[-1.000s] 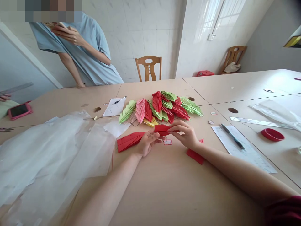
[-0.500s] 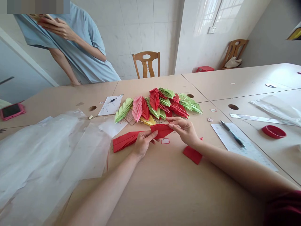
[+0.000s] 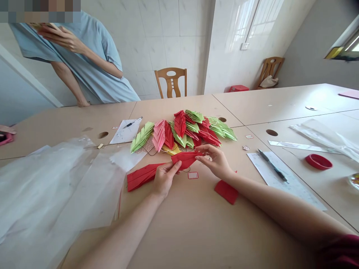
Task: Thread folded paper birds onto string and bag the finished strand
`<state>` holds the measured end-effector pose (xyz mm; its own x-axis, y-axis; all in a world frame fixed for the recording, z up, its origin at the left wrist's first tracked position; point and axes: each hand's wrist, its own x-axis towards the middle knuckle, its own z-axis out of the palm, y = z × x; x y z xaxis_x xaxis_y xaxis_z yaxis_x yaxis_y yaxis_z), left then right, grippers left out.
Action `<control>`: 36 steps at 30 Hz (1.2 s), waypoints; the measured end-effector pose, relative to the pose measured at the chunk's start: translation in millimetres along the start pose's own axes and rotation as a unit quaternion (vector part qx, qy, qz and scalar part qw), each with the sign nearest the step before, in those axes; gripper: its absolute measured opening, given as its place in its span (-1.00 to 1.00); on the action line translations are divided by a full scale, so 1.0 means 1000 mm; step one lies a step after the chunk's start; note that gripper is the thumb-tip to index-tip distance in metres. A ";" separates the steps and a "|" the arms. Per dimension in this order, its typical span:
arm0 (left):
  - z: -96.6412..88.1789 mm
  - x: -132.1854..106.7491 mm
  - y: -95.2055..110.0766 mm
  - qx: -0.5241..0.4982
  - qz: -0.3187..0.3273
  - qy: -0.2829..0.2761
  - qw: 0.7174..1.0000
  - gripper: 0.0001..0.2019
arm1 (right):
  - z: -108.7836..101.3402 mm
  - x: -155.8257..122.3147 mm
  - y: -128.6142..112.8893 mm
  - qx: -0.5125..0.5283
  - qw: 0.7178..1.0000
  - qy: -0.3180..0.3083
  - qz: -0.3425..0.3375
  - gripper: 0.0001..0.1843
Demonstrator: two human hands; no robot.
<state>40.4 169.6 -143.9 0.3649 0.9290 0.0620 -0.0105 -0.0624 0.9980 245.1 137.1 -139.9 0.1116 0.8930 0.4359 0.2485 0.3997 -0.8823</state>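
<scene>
Between my two hands, above the table, is a folded red paper piece. My left hand pinches its left end between thumb and fingers. At its right end, my right hand grips the tip with thumb and forefinger. A longer stack of folded red paper lies just left of my left hand. Under my right forearm rests another red paper piece, partly covered. Beyond my hands is a pile of pleated paper leaves in red, green, pink and yellow, with thin cords among them.
Crumpled clear plastic sheets cover the table's left side. On the right are a pen on written paper, a red tape ring and a ruler. Across the table stands a person in a blue shirt, near a wooden chair.
The view has tilted up and shifted slightly, so everything sits a little lower and further left. Both hands keep hold of the red paper, which is turned a bit differently.
</scene>
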 end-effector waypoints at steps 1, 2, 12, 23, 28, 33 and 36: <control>0.000 0.000 0.000 0.005 0.001 0.003 1.000 -0.72 | 0.001 0.000 0.003 0.017 1.000 -0.003 0.003 -0.68; 0.001 0.000 -0.001 0.012 0.000 0.005 1.000 -0.72 | 0.002 0.000 0.007 0.035 0.999 -0.002 0.004 -0.69; 0.000 0.000 -0.004 0.082 0.009 -0.002 0.997 -0.70 | 0.001 -0.003 0.009 -0.039 0.997 0.000 -0.060 -0.79; 0.001 -0.004 -0.001 0.154 0.063 -0.003 0.986 -0.75 | 0.000 -0.004 0.002 0.032 0.999 -0.036 0.020 -0.77; -0.001 -0.001 -0.009 0.094 0.038 0.045 0.994 -0.76 | -0.007 0.005 0.000 0.159 0.981 0.049 0.096 -0.71; -0.001 -0.001 -0.009 0.041 -0.012 0.043 0.998 -0.71 | -0.022 0.021 0.006 0.228 0.965 0.080 0.104 -0.73; 0.001 -0.001 -0.006 0.020 -0.035 0.037 0.998 -0.68 | -0.033 0.027 0.013 0.113 0.987 0.096 0.057 -0.71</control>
<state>40.7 168.5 -150.2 0.2933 0.9560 -0.0050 0.0508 -0.0103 0.9987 283.5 159.6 -134.1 0.3129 0.8880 0.3370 0.0046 0.3534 -0.9355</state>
